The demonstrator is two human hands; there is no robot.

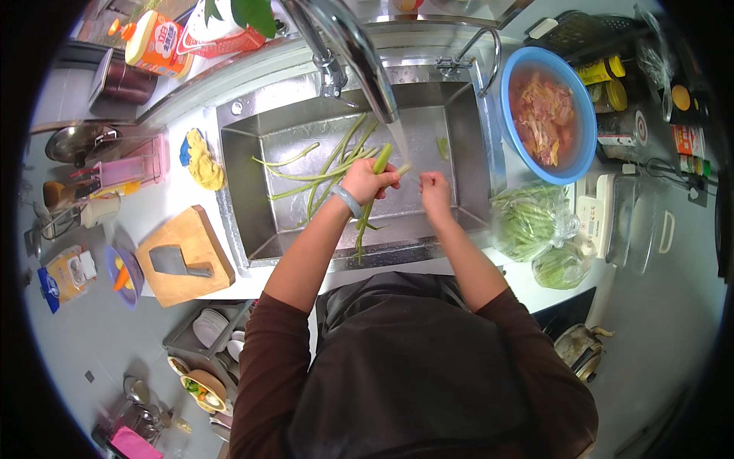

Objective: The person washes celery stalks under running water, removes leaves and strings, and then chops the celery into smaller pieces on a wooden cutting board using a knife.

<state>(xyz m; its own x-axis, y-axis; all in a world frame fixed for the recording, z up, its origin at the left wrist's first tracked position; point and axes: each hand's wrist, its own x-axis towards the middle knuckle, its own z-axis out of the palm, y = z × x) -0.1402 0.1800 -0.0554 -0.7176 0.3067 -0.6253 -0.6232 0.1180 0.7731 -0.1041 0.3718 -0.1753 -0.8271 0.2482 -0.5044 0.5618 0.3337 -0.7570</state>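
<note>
My left hand, with a pale bangle at the wrist, is closed around long green vegetable stalks over the steel sink. Beside their upper ends, water runs from the chrome faucet. More green stalks lie spread on the sink floor to the left. My right hand is raised right of the stream with its fingers curled; whether something small is between them is not clear. A small green piece lies on the sink floor near the right wall.
On the right stand a blue basin of raw meat in reddish water and plastic bags of green vegetables. A cleaver rests on a wooden cutting board at left, below a yellow cloth. A second, curved tap stands behind the sink.
</note>
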